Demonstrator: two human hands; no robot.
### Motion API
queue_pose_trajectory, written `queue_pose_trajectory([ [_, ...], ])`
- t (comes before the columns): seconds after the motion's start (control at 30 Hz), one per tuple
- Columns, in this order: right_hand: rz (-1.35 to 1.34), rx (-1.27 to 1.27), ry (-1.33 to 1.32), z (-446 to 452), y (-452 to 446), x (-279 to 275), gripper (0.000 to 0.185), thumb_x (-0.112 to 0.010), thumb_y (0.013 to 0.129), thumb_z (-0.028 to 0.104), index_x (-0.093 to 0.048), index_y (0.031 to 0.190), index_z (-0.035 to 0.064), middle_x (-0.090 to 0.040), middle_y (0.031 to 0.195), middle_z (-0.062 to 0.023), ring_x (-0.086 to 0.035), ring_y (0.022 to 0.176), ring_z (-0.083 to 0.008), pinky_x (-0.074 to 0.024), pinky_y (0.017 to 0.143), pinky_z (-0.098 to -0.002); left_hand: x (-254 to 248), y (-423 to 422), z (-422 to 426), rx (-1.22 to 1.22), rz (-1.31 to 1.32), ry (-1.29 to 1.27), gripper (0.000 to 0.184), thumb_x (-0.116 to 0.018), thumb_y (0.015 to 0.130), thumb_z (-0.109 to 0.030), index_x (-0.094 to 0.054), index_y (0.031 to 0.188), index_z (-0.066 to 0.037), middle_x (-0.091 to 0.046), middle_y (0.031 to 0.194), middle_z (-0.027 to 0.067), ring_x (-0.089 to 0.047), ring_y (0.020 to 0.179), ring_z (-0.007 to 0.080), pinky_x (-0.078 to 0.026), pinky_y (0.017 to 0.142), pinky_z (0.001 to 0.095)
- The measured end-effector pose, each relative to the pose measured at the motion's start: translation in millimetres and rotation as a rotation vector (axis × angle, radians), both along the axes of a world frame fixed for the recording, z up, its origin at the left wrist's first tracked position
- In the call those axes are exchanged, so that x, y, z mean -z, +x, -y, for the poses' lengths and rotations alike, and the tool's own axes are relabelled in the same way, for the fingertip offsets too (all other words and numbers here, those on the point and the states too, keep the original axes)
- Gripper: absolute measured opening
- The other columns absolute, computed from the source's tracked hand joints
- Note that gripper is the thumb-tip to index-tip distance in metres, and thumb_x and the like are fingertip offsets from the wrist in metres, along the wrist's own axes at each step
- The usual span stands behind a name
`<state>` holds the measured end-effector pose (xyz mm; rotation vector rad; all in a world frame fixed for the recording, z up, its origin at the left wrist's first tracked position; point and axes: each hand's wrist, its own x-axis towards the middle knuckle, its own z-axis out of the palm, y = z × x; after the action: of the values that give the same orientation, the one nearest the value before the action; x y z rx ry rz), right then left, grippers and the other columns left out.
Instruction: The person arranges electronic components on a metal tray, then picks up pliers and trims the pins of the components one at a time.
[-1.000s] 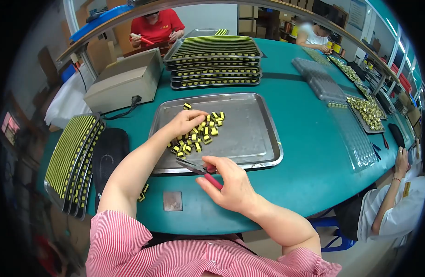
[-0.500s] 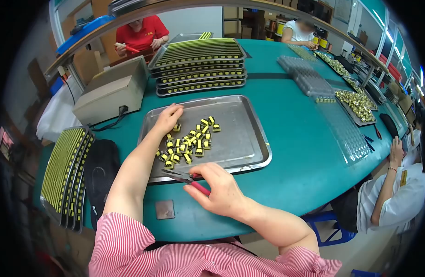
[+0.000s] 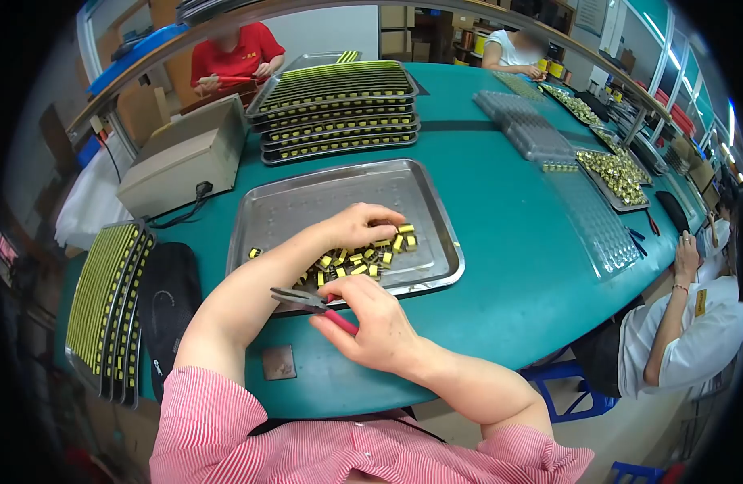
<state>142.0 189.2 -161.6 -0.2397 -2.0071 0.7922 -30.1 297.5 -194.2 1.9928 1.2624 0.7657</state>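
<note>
My left hand is over the metal tray, palm down, its curled fingers at the upper edge of a loose heap of small yellow-and-black parts. Whether a part is between those fingers cannot be made out. One single part lies apart at the tray's left. My right hand is wrapped round the red handles of pliers, whose metal jaws point left over the tray's near rim. A small square plate lies on the green table below the pliers.
Stacked trays of parts stand behind the tray, with more at the left beside a black case. A beige box sits back left. Clear plastic trays lie to the right. Co-workers sit behind and at the right.
My left hand moved from the tray's left side rightward to the heap, whose parts now lie farther right. My right hand keeps the pliers near the tray's near rim. The camera view shifted slightly.
</note>
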Motion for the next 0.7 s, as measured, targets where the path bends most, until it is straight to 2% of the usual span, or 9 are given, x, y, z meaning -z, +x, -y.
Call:
queue_pose_trajectory([
  [0.07,-0.025,0.023,-0.040,0.8,0.5,-1.7,0.029,-0.070,0.074,0.011,-0.054,0.094,-0.0006,-0.057,0.086,-0.0158,-0.057,0.081,-0.0321,-0.0467,0.071,-0.0387,-5.6,12.2,2.5,0.080,-0.041,0.014,0.035,-0.061,0.083,-0.020,-0.060,0.115,-0.005,-0.065,0.105,0.0126,-0.062,0.097,0.0192,-0.048,0.085,0.0311],
  [0.13,-0.059,0.055,-0.099,1.0,0.7,-2.2,0.029,-0.069,0.075,0.011,-0.053,0.096,-0.0007,-0.057,0.087,-0.0160,-0.057,0.080,-0.0318,-0.0468,0.071,-0.0380,-16.0,28.8,4.6,0.108,-0.120,-0.023,0.034,-0.065,0.080,-0.020,-0.063,0.109,-0.004,-0.066,0.098,0.0149,-0.063,0.089,0.0229,-0.050,0.077,0.0337],
  [0.2,-0.090,0.074,-0.155,-1.2,1.2,-2.8,0.029,-0.067,0.078,0.011,-0.051,0.099,-0.0006,-0.056,0.086,-0.0157,-0.057,0.079,-0.0308,-0.0466,0.071,-0.0368,-15.0,42.7,5.2,0.052,-0.256,0.133,0.030,-0.063,0.080,-0.019,-0.063,0.107,-0.004,-0.064,0.092,0.0131,-0.061,0.087,0.0269,-0.049,0.074,0.0367],
  [0.3,-0.123,0.136,-0.219,-4.5,-0.4,1.8,0.028,-0.066,0.080,0.012,-0.050,0.100,-0.0003,-0.055,0.082,-0.0146,-0.056,0.075,-0.0297,-0.0462,0.069,-0.0367,-20.1,59.1,4.9,-0.010,-0.406,0.160,0.027,-0.065,0.079,-0.020,-0.064,0.101,-0.004,-0.063,0.092,0.0145,-0.061,0.087,0.0305,-0.049,0.073,0.0392],
  [0.4,-0.117,0.133,-0.210,-9.2,-0.2,2.5,0.027,-0.066,0.079,0.010,-0.051,0.099,0.0000,-0.055,0.078,-0.0138,-0.057,0.071,-0.0295,-0.0464,0.065,-0.0364,-24.3,65.7,-0.7,-0.054,-0.463,-0.020,0.026,-0.065,0.077,-0.020,-0.065,0.097,-0.004,-0.064,0.094,0.0159,-0.061,0.089,0.0320,-0.048,0.076,0.0397],
  [0.5,-0.093,0.149,-0.095,-14.1,0.6,0.8,0.024,-0.066,0.078,0.008,-0.053,0.097,0.0006,-0.056,0.077,-0.0135,-0.057,0.068,-0.0294,-0.0469,0.063,-0.0356,-31.2,68.9,3.3,-0.081,-0.440,-0.054,0.024,-0.065,0.077,-0.018,-0.065,0.096,-0.003,-0.065,0.094,0.0172,-0.061,0.088,0.0330,-0.049,0.077,0.0401],
  [0.6,-0.139,0.197,-0.049,-17.7,0.6,-2.6,0.020,-0.066,0.077,0.005,-0.055,0.093,0.0013,-0.057,0.079,-0.0139,-0.058,0.068,-0.0293,-0.0472,0.062,-0.0351,-18.5,63.1,5.6,-0.200,-0.245,0.192,0.025,-0.065,0.077,-0.017,-0.065,0.098,-0.003,-0.065,0.093,0.0182,-0.063,0.086,0.0323,-0.050,0.078,0.0390],
  [0.63,-0.159,0.205,-0.082,-19.4,0.8,-3.0,0.019,-0.066,0.077,0.004,-0.056,0.093,0.0017,-0.058,0.080,-0.0129,-0.058,0.069,-0.0283,-0.0474,0.062,-0.0348,-26.5,61.0,10.6,-0.295,-0.098,0.130,0.025,-0.065,0.078,-0.016,-0.064,0.099,-0.003,-0.066,0.095,0.0177,-0.064,0.086,0.0302,-0.050,0.079,0.0372],
  [0.7,-0.152,0.264,-0.099,-24.8,0.5,0.1,0.021,-0.066,0.077,0.003,-0.056,0.095,0.0016,-0.058,0.080,-0.0115,-0.059,0.071,-0.0252,-0.0477,0.063,-0.0331,-38.9,44.4,23.5,-0.337,0.173,0.015,0.030,-0.062,0.082,-0.015,-0.060,0.107,0.002,-0.064,0.098,0.0162,-0.064,0.090,0.0244,-0.051,0.077,0.0342],
])
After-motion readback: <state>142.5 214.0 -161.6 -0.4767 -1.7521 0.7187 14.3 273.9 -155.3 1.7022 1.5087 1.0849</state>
